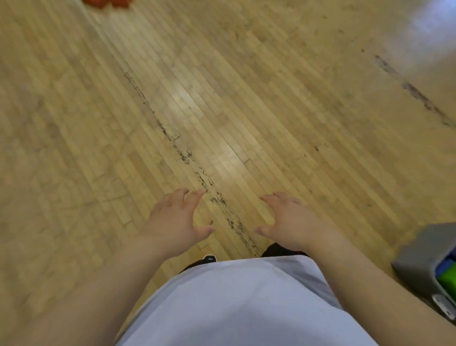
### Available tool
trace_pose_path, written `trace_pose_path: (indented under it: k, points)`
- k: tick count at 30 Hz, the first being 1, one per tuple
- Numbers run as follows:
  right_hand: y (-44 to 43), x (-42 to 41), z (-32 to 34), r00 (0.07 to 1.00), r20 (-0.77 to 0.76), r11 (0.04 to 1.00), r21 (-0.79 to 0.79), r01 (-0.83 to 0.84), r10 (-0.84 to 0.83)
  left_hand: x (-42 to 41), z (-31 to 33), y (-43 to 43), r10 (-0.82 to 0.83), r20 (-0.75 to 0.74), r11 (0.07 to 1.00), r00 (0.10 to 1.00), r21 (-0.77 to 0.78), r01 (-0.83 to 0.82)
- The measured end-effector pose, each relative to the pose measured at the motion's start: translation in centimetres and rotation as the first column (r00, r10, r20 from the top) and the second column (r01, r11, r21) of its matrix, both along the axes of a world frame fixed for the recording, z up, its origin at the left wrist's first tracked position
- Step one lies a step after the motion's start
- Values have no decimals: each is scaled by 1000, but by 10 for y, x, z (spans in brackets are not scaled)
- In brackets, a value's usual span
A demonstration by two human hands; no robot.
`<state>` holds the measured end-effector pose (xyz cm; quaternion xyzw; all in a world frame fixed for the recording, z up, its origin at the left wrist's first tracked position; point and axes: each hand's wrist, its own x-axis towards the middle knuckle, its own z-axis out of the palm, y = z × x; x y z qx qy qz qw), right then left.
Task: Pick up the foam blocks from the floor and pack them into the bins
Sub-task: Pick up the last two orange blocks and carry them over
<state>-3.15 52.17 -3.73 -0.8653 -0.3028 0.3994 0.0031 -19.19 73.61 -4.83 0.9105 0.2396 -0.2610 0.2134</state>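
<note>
My left hand [174, 221] and my right hand [288, 219] hang in front of me over the wooden floor, fingers spread and relaxed, both holding nothing. A grey bin [419, 261] stands at the right edge, close to my right forearm. Inside it I see a green foam block [447, 279] and a blue foam block [444, 268]. Far ahead, at the top left edge, lie orange-red foam blocks [108, 3], mostly cut off by the frame.
The wooden floor [222, 98] stretches ahead with dark scuff lines running diagonally across it. My white shirt fills the bottom of the view and my dark shoes [209, 259] show just below my hands.
</note>
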Motion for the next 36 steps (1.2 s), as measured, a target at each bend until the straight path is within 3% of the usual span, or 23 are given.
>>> trace_pose_path:
  k: [8, 14, 20, 28, 36]
  points:
    - [12, 167, -19, 989, -4, 989, 11, -147, 147, 131, -9, -3, 163, 10, 986, 987, 32, -163]
    - [35, 296, 9, 956, 27, 956, 21, -291, 291, 220, 14, -7, 342, 69, 938, 937, 35, -345]
    - [103, 355, 15, 907, 15, 906, 47, -421, 420, 259, 13, 18, 487, 75, 873, 870, -4, -488]
    - [237, 403, -11, 897, -2, 897, -4, -442, 442, 306, -30, 148, 536, 23, 843, 844, -68, -534]
    - [429, 430, 6, 898, 30, 898, 23, -440, 439, 342, -17, 339, 413, -2, 911, 911, -13, -413]
